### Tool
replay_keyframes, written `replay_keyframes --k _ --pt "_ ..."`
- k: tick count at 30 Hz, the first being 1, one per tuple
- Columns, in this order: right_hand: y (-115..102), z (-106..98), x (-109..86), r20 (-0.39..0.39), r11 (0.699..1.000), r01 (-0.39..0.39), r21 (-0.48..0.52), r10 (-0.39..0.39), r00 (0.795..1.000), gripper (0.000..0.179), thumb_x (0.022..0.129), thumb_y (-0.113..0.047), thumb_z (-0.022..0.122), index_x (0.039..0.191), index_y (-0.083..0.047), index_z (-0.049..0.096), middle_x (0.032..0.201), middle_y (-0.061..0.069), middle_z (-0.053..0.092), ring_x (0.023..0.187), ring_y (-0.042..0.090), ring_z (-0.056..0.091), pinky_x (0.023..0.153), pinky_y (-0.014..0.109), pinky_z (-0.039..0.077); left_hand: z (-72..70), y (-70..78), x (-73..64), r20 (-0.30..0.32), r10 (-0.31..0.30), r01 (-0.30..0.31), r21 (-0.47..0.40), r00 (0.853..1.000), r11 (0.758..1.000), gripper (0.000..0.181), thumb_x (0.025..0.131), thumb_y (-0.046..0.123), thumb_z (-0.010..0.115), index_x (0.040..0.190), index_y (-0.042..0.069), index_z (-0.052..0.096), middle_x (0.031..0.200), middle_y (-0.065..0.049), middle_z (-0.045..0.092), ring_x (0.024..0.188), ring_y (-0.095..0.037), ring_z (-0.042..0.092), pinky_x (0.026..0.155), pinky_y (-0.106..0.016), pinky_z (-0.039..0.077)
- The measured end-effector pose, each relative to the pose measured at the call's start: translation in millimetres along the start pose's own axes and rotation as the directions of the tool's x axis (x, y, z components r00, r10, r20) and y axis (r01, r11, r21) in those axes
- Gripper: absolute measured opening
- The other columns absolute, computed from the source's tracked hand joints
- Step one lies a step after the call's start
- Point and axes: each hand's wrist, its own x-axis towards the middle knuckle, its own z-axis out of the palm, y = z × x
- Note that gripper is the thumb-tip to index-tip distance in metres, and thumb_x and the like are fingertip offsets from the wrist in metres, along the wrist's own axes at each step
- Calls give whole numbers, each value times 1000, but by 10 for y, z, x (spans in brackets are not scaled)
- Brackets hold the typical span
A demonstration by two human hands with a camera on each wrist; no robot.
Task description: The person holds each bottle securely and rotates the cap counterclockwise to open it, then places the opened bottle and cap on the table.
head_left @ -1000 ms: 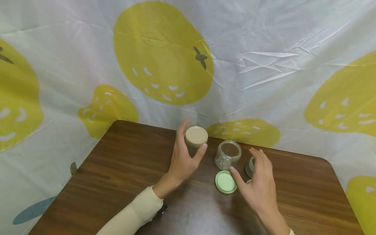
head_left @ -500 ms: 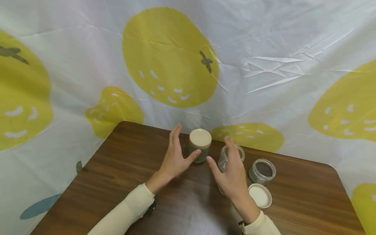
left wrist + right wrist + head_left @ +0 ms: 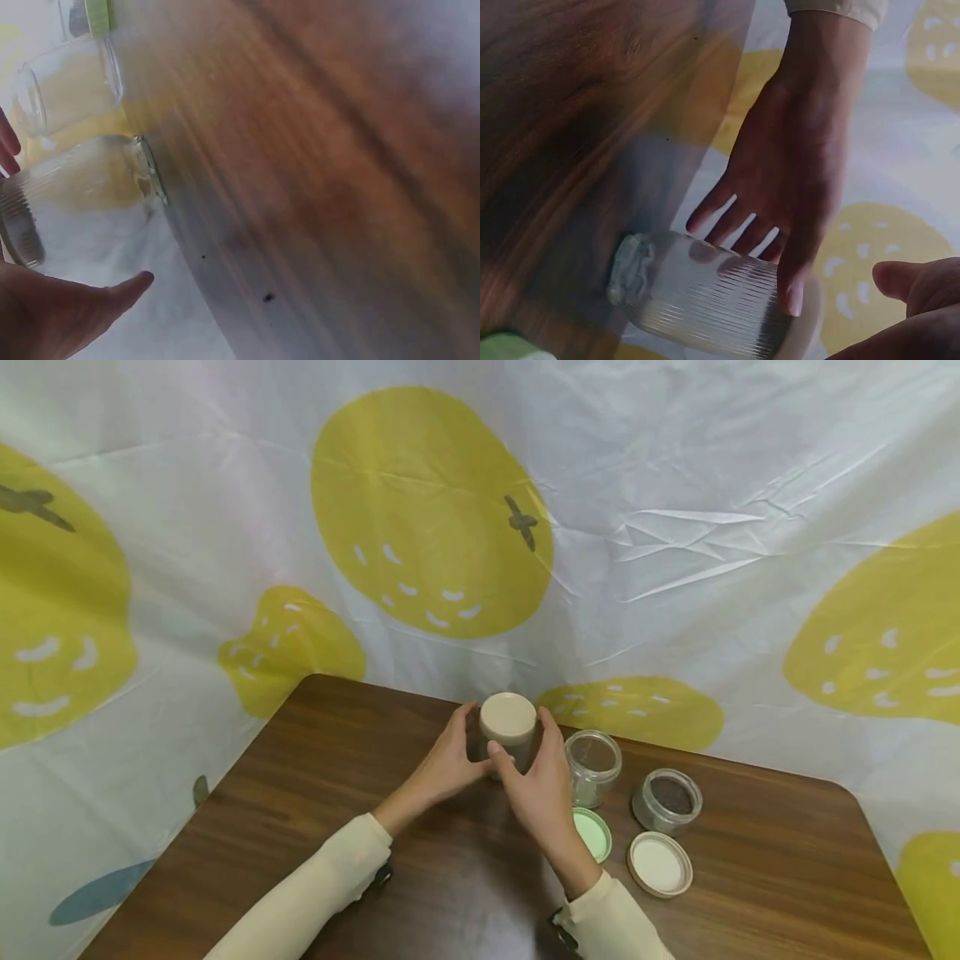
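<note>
Both hands wrapping capped jar (image 3: pixel 507 732) at table's (image 3: pixel 315 793) far edge — left hand (image 3: pixel 448 764), right hand (image 3: pixel 538 785) gripping its sides — two open jars (image 3: pixel 592 766) standing beside.

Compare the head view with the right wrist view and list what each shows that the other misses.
Only the head view shows the white lid, the open jar of dark powder, the empty open jar and the right hand whole against the beige-lidded jar.

Only the right wrist view shows that jar's ribbed glass wall up close, with the left hand's fingers spread behind it.

Both show the beige-lidded jar, the left hand, the green lid, the wooden table and the yellow-printed sheet.
</note>
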Motion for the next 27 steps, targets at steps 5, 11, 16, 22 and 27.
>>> replay_keyframes --k 5,11,16,22,27 --pt "67 125 99 -31 997 -59 39 60 998 99 92 -39 80 165 -4 24 164 24 39 151 41 43 119 61 40 58 -49 70 29 17 -16 -51 999 999 107 89 35 84 165 1 16 170 -24 30 158 -44 33 128 -56 32" --pt "174 284 108 -53 984 -125 128 132 990 101 87 -35 85 165 -7 28 164 20 44 150 39 45 122 58 38 104 -48 42 9 -6 6 -45 1000 999 106 86 38 86 162 1 22 164 -26 40 153 -42 41 124 -61 36" --pt "246 348 105 -66 978 -147 151 158 985 96 87 -35 85 165 -15 31 162 17 49 149 38 48 121 59 37 150 -32 73 -2 -6 6 -51 1000 999 103 86 35 87 161 1 24 159 -27 47 148 -40 49 122 -56 40" --pt "266 337 112 -79 967 -134 218 155 985 88 90 -31 84 162 -17 37 161 15 52 149 36 48 122 57 36 185 0 95 -9 23 -23 -52 1000 998 101 88 37 84 160 -2 25 157 -29 47 148 -42 48 122 -58 39" --pt "257 315 131 -101 954 -116 277 149 984 84 88 -24 87 159 -14 43 158 14 54 149 33 48 124 54 35 201 -2 110 -16 78 -79 -59 997 995 100 90 46 81 158 -4 27 154 -32 48 145 -44 50 119 -59 41"
